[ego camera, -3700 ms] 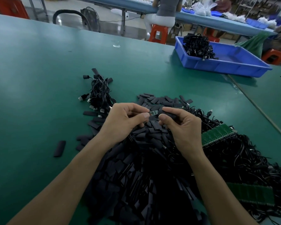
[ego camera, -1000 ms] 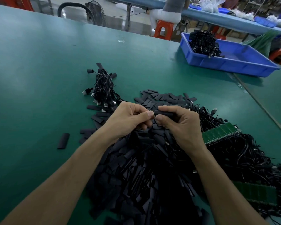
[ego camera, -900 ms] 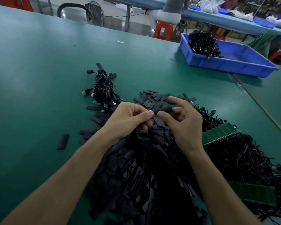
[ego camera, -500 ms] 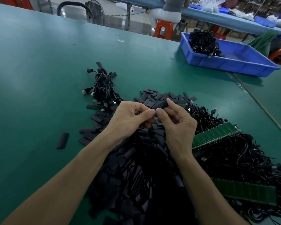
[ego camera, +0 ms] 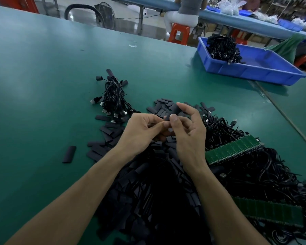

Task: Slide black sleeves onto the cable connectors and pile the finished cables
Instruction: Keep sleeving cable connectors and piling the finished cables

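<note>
My right hand (ego camera: pixel 188 131) pinches a black sleeve (ego camera: pixel 173 111) between thumb and forefinger, tilted up and away from me. Fingertip to fingertip with it, my left hand (ego camera: pixel 141 131) pinches the cable end at the sleeve's lower mouth; the connector itself is hidden. Both hands hover over a big heap of loose black sleeves (ego camera: pixel 148 191). A tangle of black cables (ego camera: pixel 254 172) with green circuit strips (ego camera: pixel 235 150) lies to the right. A small pile of sleeved cables (ego camera: pixel 114 98) sits at the far left of the heap.
A blue tray (ego camera: pixel 251 71) holding a bundle of black cables stands at the back right. One stray sleeve (ego camera: pixel 69 154) lies alone on the green table (ego camera: pixel 42 76) to the left. A person sits on an orange stool (ego camera: pixel 179 35) beyond the far edge.
The sleeve has swung from lying level between my hands to pointing up and away. My right hand's fingers have spread, with only thumb and forefinger on the sleeve.
</note>
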